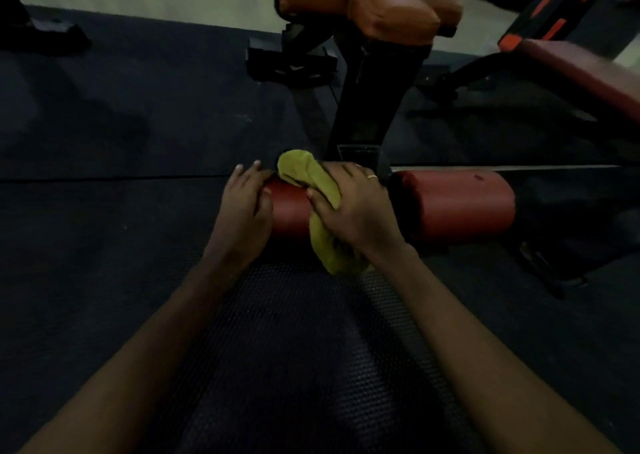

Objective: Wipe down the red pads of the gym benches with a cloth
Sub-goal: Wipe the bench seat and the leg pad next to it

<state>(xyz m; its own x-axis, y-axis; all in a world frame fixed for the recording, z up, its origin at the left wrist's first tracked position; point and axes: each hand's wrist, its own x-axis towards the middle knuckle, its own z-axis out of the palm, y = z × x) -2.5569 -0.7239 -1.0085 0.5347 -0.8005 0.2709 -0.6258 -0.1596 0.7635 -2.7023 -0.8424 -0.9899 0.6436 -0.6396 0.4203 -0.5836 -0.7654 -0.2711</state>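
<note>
Right hand point(353, 207) clamps yellow cloth point(320, 190) over red roller pad point(289, 207); left hand point(244, 200), fingers flat, steadies its end against rolling.

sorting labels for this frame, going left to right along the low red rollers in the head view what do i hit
left hand → left pad → right hand, gripping the cloth → right pad
</note>
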